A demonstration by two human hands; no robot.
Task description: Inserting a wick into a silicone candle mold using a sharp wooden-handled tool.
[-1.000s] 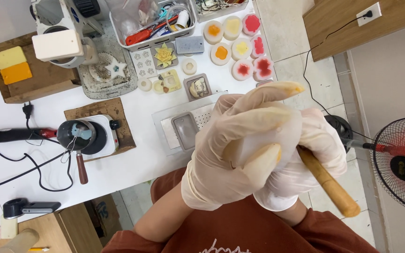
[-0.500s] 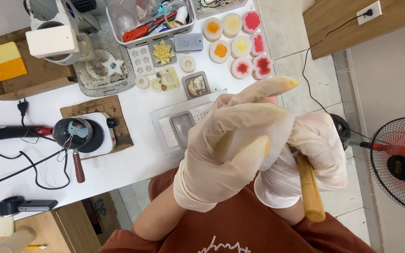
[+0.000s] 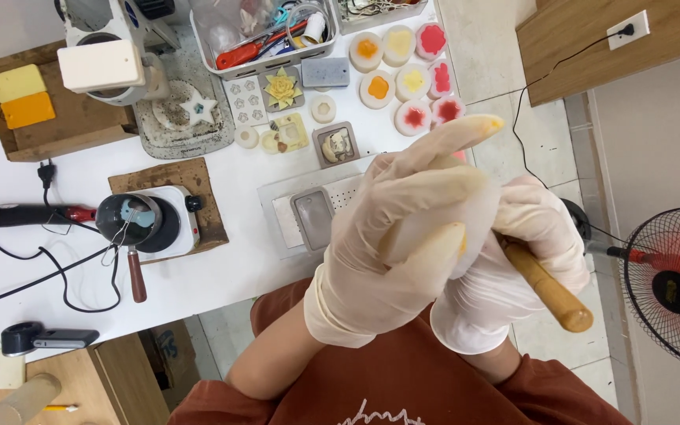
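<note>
Head view: nearest, the gloved left hand [image 3: 403,252] cups a pale translucent piece [image 3: 466,220] above the table's near edge, while the right hand [image 3: 513,267] grips a wooden-handled tool [image 3: 548,287] (tip hidden); short, steady strokes would serve best. Farther off, a small pot [image 3: 131,220] sits.

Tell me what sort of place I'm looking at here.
Likely a home craft bench for soap or wax casting: a small pot on a hotplate, round coloured casts on the white table, and gloved hands working a pale piece with a wooden-handled tool.
</note>
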